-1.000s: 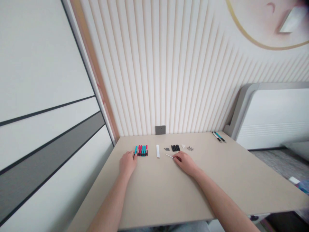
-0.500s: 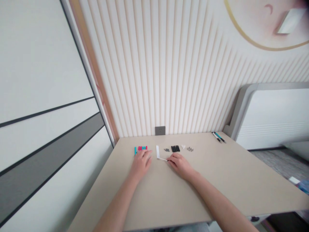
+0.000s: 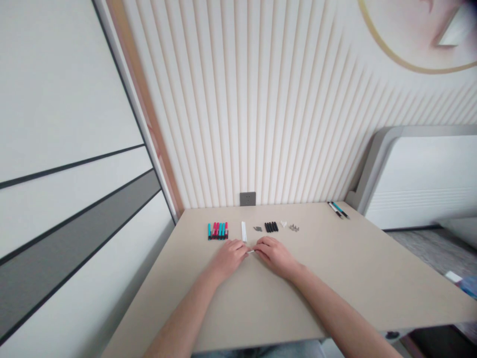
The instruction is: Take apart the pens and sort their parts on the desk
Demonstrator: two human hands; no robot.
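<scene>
My right hand point(image 3: 274, 253) is closed on one end of a thin white pen refill point(image 3: 251, 251), low over the table. At its other end, the fingers of my left hand point(image 3: 229, 257) are closed round it, so only a short middle stretch shows. Just beyond my left fingertips lie several more white refills point(image 3: 243, 229) side by side. Blue and pink pen barrels point(image 3: 218, 231) stand in a row beyond my left hand, lying flat. Past my right hand are small grey pieces point(image 3: 258, 228) and a row of black grips point(image 3: 271, 227).
Small white parts point(image 3: 283, 224) and cone-shaped metal tips point(image 3: 294, 227) lie right of the black grips. Two pens point(image 3: 338, 210) rest at the far right of the beige table point(image 3: 261, 303). A wall socket point(image 3: 248, 199) sits behind; a cabinet point(image 3: 74, 248) stands at left.
My left hand has moved right, away from the pen barrels, and has closed on the free end of the refill. My right hand stays about where it was.
</scene>
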